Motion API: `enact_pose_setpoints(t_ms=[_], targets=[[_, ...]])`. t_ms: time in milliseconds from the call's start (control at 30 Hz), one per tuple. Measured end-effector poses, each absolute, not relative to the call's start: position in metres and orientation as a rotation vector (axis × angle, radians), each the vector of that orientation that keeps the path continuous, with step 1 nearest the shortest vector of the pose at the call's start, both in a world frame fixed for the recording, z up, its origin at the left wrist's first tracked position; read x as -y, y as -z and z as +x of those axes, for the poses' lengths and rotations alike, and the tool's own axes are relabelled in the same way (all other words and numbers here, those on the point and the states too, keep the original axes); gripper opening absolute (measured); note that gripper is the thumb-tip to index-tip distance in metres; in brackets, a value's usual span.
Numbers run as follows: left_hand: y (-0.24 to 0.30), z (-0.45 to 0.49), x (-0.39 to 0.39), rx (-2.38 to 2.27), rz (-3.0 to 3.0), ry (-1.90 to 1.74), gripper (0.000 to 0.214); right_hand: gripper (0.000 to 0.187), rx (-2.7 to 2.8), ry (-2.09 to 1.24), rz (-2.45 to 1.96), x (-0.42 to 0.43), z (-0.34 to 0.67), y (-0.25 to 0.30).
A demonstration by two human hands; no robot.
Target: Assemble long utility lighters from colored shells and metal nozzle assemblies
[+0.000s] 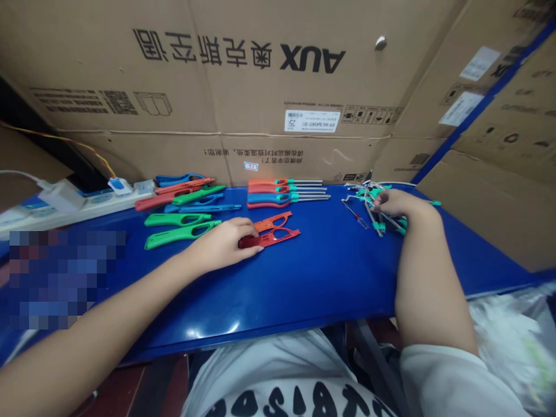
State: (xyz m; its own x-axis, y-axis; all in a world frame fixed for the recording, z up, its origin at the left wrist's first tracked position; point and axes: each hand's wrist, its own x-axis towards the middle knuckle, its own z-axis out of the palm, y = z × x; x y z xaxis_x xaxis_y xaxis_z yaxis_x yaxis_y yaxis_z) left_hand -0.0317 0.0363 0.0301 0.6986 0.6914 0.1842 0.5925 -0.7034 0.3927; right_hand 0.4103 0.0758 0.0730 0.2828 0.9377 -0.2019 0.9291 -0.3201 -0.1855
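Red casing (266, 238) just beside orange casing (263, 225)

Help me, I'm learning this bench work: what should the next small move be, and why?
Perhaps the right hand should lift one metal rod from the pile it reaches into, since the left hand holds a red shell seemingly open side up.
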Motion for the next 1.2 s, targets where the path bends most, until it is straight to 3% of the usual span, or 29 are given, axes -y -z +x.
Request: enact_pose_setpoints(t_ms=[300, 767, 1200], targets=[[-0.037, -0.045, -0.045, -0.932, 2.63, -0.316, 0.032, 0.007, 1.841, -0.067, -2.182, -0.072, 0.393, -0.08], [-0.046, -0.051, -0.046, -0.914, 2.666, -0.239, 0.032, 0.016, 2.265, -0.21, -1.246, -0.068, 0.297, -0.058], [-0.043, -0.054, -0.049, -0.874, 2.707, -0.277, 0.033, 0.026, 2.455, -0.196, -1.068, -0.06, 0.251, -0.031]])
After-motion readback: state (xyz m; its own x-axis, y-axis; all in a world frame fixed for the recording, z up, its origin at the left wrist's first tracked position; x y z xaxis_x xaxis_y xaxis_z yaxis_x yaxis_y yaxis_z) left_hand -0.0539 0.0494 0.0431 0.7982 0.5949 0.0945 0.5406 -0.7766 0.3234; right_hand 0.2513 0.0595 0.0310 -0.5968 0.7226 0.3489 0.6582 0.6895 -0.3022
